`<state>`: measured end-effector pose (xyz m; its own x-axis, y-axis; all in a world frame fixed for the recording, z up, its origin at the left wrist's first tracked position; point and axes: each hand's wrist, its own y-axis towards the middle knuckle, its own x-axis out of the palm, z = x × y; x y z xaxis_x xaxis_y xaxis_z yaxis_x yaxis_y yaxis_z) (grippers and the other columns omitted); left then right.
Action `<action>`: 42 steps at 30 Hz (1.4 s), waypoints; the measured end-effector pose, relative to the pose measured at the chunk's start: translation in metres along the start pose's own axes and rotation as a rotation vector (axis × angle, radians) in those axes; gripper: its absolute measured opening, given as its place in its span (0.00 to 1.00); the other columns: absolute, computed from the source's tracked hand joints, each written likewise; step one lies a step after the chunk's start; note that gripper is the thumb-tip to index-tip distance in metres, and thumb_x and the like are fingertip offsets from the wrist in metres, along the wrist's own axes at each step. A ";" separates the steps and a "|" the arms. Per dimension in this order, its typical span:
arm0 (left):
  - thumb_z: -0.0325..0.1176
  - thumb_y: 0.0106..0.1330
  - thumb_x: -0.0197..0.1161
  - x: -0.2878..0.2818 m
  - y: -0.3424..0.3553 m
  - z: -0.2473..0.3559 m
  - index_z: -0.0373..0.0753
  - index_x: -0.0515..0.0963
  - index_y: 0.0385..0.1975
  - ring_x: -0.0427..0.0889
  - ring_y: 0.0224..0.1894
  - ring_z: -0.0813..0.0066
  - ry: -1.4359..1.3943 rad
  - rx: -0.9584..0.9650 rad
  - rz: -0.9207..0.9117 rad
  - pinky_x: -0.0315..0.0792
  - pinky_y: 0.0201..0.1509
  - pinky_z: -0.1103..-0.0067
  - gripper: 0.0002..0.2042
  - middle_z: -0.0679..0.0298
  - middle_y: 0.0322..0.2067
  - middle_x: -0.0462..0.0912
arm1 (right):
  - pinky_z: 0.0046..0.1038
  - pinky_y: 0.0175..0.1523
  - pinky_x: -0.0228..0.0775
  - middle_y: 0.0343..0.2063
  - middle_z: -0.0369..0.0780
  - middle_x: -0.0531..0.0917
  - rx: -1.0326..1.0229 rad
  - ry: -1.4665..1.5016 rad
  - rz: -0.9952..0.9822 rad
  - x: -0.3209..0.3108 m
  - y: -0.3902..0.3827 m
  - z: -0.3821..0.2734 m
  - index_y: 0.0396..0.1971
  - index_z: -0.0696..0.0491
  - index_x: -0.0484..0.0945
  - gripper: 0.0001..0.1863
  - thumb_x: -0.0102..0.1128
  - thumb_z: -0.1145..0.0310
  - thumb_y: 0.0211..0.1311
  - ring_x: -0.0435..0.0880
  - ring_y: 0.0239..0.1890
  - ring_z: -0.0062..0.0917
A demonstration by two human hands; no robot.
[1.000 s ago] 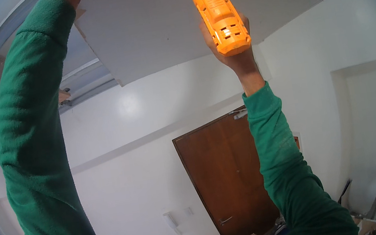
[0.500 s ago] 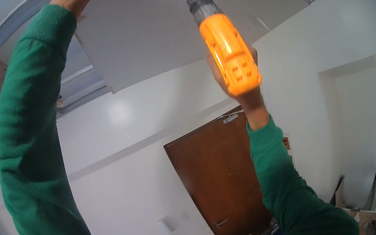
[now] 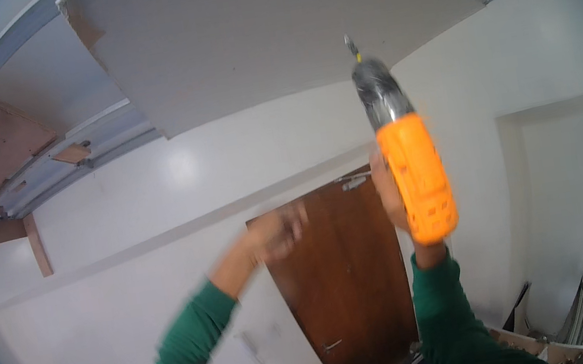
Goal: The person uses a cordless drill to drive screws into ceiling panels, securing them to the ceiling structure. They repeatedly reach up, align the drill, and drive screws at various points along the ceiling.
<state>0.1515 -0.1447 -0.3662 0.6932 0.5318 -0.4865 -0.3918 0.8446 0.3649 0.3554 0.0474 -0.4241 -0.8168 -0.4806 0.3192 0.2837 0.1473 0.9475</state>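
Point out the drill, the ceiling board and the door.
drill [image 3: 418, 178]: head view, on its orange body.
ceiling board [image 3: 246, 30]: head view, on its flat grey underside.
door [image 3: 347, 279]: head view, on the brown panel.

1 orange drill [image 3: 418, 178]; 2 hands; 1 ceiling board [image 3: 246, 30]; 1 brown door [image 3: 349, 286]; 2 green sleeves

Two arms in long green sleeves, snug cuffs at wrists, bare hands

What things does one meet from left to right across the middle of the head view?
Wooden strip on the wall → left hand → brown door → right hand → orange drill → wall recess.
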 end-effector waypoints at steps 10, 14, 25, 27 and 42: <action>0.35 0.74 0.64 0.042 0.013 0.123 0.30 0.74 0.55 0.85 0.50 0.71 -0.103 0.741 0.322 0.79 0.60 0.76 0.17 0.57 0.49 0.82 | 0.28 0.45 0.78 0.36 0.38 0.85 0.131 0.012 -0.064 -0.003 -0.006 -0.004 0.49 0.55 0.79 0.12 0.63 0.66 0.71 0.84 0.39 0.25; 0.34 0.73 0.67 0.004 0.046 0.175 0.33 0.72 0.55 0.85 0.50 0.71 -0.240 0.951 0.256 0.80 0.61 0.80 0.18 0.58 0.47 0.82 | 0.30 0.42 0.76 0.31 0.36 0.86 0.224 0.254 -0.079 0.008 0.012 -0.017 0.41 0.54 0.83 0.08 0.68 0.68 0.66 0.84 0.32 0.28; 0.38 0.71 0.70 -0.017 0.069 0.168 0.33 0.76 0.51 0.82 0.44 0.72 -0.256 1.081 0.250 0.77 0.58 0.79 0.17 0.62 0.43 0.83 | 0.27 0.43 0.78 0.30 0.35 0.86 0.131 0.132 -0.032 0.030 0.013 0.004 0.44 0.55 0.82 0.11 0.69 0.68 0.66 0.85 0.33 0.24; 0.38 0.72 0.69 -0.020 0.071 0.169 0.34 0.75 0.52 0.83 0.44 0.72 -0.260 1.082 0.254 0.78 0.57 0.79 0.17 0.61 0.44 0.83 | 0.27 0.43 0.78 0.31 0.35 0.86 -0.061 -0.069 -0.018 0.028 0.016 0.009 0.44 0.55 0.82 0.11 0.69 0.69 0.65 0.85 0.33 0.24; 0.31 0.75 0.62 0.004 0.057 0.175 0.33 0.74 0.52 0.87 0.52 0.64 -0.245 0.932 0.144 0.87 0.52 0.76 0.12 0.56 0.44 0.85 | 0.30 0.41 0.78 0.33 0.35 0.87 0.148 0.190 -0.115 0.057 0.028 0.010 0.39 0.50 0.85 0.07 0.70 0.71 0.62 0.86 0.34 0.30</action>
<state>0.2378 -0.1051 -0.2090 0.8240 0.5093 -0.2484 0.0803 0.3290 0.9409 0.3115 0.0325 -0.3794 -0.7267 -0.6529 0.2138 0.1064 0.2005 0.9739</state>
